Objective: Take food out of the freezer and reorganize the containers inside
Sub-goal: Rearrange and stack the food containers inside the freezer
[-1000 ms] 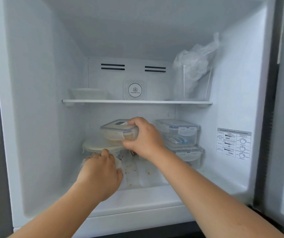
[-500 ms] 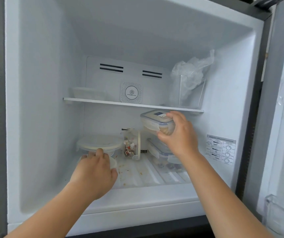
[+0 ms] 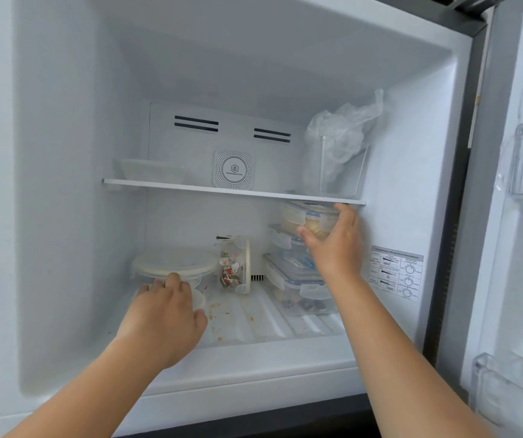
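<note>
Head view takes in the whole freezer (image 3: pixel 64 216), door swung open at the right of the frame, one white shelf (image 3: pixel 190 187) running across the middle. Lower right, a stack of two clip-lid boxes (image 3: pixel 298 279) sits on the ribbed floor, and the right hand (image 3: pixel 337 245) has a third clip-lid box (image 3: pixel 301 218) pinched between thumb below and fingers over its right end, squeezed in just under the shelf and over the stack; whether it rests on the stack yet, cannot tell. That box looks like stiff plastic, pale food inside, probably frozen solid, so expect some weight and a slick, cold skin. Best hold by my reckoning: the short ends or the corners, off the clips, which could pop.

Lower left, a round tub (image 3: pixel 174 263) with a cream lid, and in front of it the left hand (image 3: pixel 162 317) is curled over a small white tub (image 3: pixel 198 300), mostly hidden beneath the palm. Light, I would guess, but smooth; grip round the rim.

Centre, a small clear box (image 3: pixel 233 267) stands on edge, tippy by the look of it. Crumbs (image 3: pixel 216 311) are scattered over the floor.
</note>
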The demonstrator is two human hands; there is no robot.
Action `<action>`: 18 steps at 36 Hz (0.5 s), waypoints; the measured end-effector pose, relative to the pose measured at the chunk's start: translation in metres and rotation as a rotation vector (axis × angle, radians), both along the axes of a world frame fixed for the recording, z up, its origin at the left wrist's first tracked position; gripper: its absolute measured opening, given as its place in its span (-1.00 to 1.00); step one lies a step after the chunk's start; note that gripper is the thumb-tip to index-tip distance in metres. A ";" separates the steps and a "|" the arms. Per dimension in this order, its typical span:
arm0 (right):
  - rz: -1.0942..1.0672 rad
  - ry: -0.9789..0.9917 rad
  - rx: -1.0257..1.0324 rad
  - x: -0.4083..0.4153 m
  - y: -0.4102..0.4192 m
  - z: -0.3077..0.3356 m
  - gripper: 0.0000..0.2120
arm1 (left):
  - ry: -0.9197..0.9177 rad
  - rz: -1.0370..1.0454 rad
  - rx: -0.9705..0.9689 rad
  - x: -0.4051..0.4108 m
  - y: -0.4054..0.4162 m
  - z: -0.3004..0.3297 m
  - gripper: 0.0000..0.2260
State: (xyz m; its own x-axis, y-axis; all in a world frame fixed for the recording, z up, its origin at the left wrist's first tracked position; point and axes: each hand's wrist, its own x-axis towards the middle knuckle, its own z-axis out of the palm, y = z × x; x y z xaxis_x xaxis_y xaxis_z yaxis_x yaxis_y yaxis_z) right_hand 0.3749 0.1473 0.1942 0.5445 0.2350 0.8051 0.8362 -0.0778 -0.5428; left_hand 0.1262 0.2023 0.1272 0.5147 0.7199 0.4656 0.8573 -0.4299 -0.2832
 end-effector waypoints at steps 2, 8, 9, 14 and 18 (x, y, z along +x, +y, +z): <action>-0.047 0.021 0.015 0.001 0.004 0.000 -0.26 | -0.001 -0.002 0.004 0.000 0.000 0.000 -0.61; -0.082 0.063 -0.007 0.001 0.011 -0.004 -0.29 | -0.003 0.001 0.018 0.000 -0.002 0.001 -0.62; -0.082 0.077 -0.011 0.000 0.010 -0.004 -0.29 | 0.000 0.001 0.018 0.000 -0.002 0.001 -0.62; -0.143 0.029 -0.081 -0.007 0.000 -0.012 -0.19 | 0.011 0.006 0.032 0.000 -0.002 0.000 -0.61; -0.225 -0.071 -0.305 -0.015 -0.007 -0.017 -0.37 | 0.006 0.001 0.037 0.000 0.000 -0.001 -0.61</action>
State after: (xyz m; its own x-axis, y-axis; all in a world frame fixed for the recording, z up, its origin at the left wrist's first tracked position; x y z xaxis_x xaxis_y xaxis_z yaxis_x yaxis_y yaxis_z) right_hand 0.3603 0.1401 0.1777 0.5549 0.3509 0.7543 0.8147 -0.4129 -0.4072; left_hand 0.1263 0.2018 0.1263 0.5167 0.7030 0.4887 0.8561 -0.4179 -0.3041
